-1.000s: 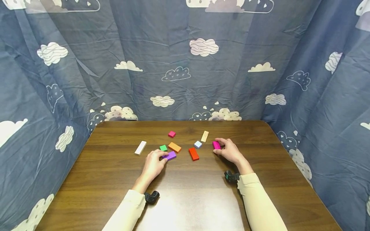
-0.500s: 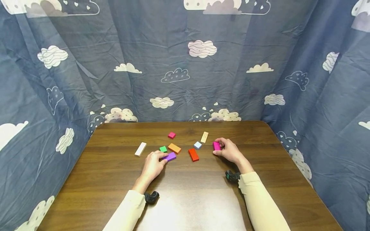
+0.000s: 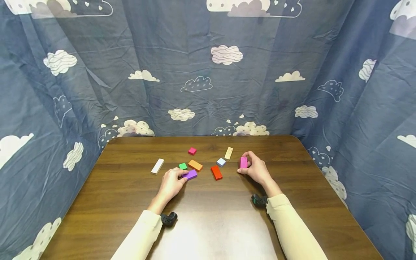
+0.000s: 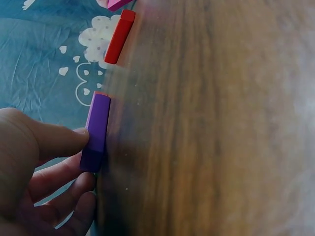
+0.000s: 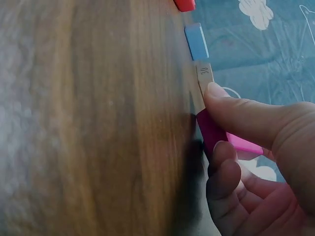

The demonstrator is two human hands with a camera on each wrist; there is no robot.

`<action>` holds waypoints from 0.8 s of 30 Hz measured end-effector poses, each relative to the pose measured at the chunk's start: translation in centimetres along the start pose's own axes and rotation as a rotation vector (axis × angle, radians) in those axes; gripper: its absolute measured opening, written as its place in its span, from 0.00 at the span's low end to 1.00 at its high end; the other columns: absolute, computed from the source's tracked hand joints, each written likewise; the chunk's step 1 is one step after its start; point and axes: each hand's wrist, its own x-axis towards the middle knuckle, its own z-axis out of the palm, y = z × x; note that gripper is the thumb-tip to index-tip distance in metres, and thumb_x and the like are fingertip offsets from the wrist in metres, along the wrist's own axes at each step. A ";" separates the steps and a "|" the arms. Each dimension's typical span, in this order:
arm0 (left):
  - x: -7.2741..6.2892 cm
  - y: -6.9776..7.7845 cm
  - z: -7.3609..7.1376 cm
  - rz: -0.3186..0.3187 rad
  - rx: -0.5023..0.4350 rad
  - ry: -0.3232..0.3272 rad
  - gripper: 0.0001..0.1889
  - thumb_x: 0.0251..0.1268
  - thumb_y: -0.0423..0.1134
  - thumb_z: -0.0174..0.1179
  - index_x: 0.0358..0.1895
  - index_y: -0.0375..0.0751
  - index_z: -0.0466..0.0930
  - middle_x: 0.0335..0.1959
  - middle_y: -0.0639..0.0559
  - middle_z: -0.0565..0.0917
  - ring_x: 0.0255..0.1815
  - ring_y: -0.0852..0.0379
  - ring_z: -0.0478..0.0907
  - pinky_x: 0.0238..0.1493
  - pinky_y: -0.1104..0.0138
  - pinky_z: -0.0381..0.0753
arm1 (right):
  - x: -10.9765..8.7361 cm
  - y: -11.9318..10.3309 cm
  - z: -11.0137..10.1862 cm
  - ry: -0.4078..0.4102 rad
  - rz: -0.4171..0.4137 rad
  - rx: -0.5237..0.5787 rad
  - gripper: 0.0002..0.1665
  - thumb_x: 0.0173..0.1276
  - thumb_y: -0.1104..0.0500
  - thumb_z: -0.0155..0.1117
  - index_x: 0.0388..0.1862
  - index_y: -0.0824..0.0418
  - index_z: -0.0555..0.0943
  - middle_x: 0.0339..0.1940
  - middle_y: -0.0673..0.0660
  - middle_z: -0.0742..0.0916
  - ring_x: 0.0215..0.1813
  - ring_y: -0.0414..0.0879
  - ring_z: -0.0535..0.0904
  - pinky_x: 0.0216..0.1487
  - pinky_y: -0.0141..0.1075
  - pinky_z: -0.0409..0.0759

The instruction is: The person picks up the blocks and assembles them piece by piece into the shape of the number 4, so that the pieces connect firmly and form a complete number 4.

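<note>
Left hand (image 3: 170, 183) pinches a purple block (image 3: 191, 174), right hand (image 3: 258, 170) a magenta block (image 3: 243, 162), both probably light, rigid, best gripped at opposite edges.

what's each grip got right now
Left grip: closed, holding the purple block.
Right grip: closed, holding the pink block.
</note>
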 end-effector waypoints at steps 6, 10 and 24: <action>0.2 0.1 -0.4 -0.021 -0.040 -0.019 0.15 0.60 0.36 0.71 0.51 0.42 0.88 0.44 0.49 0.86 0.42 0.51 0.82 0.44 0.55 0.80 | 0.0 -0.1 -0.1 0.019 0.001 0.021 0.34 0.49 0.59 0.85 0.54 0.56 0.77 0.27 0.56 0.84 0.31 0.48 0.78 0.34 0.41 0.72; 0.1 0.4 -0.9 -0.041 -0.079 -0.010 0.14 0.60 0.35 0.70 0.51 0.43 0.88 0.43 0.50 0.86 0.42 0.53 0.83 0.45 0.56 0.81 | -0.1 -0.7 -0.5 0.040 -0.005 0.022 0.29 0.55 0.60 0.81 0.54 0.56 0.78 0.25 0.55 0.85 0.29 0.47 0.79 0.34 0.40 0.74; -1.0 2.2 -2.6 -0.050 -0.162 0.018 0.17 0.63 0.36 0.69 0.55 0.43 0.86 0.50 0.48 0.86 0.46 0.49 0.84 0.48 0.53 0.82 | -1.4 -4.3 -1.7 0.071 0.007 0.079 0.23 0.62 0.57 0.76 0.54 0.53 0.79 0.28 0.56 0.87 0.31 0.47 0.79 0.31 0.38 0.74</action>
